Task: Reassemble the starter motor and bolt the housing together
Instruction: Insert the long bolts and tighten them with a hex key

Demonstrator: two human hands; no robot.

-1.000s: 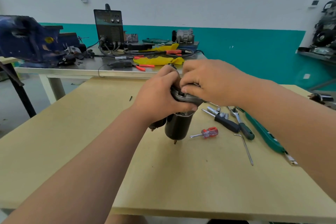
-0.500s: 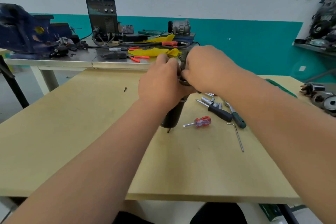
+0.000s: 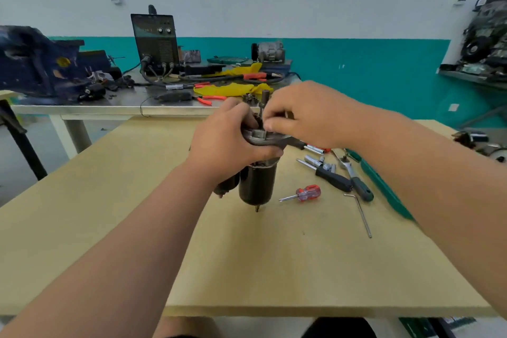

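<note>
Motor point(image 3: 258, 184) heavy, stiff, slick, we judge; hold below flange point(image 3: 258, 136), where left grip point(image 3: 226, 143) wraps it; right grip point(image 3: 301, 115) pinches rod point(image 3: 265, 97) atop.

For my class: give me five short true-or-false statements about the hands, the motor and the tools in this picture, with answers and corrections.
1. The left hand grips the motor. True.
2. The right hand holds the red screwdriver. False: the screwdriver lies on the table; the right hand's fingers are at the motor's top end.
3. The motor lies flat on its side. False: it is held upright.
4. A hex key lies on the table, right of the motor. True.
5. The yellow cloth lies beside the screwdriver. False: it is on the rear bench.
</note>
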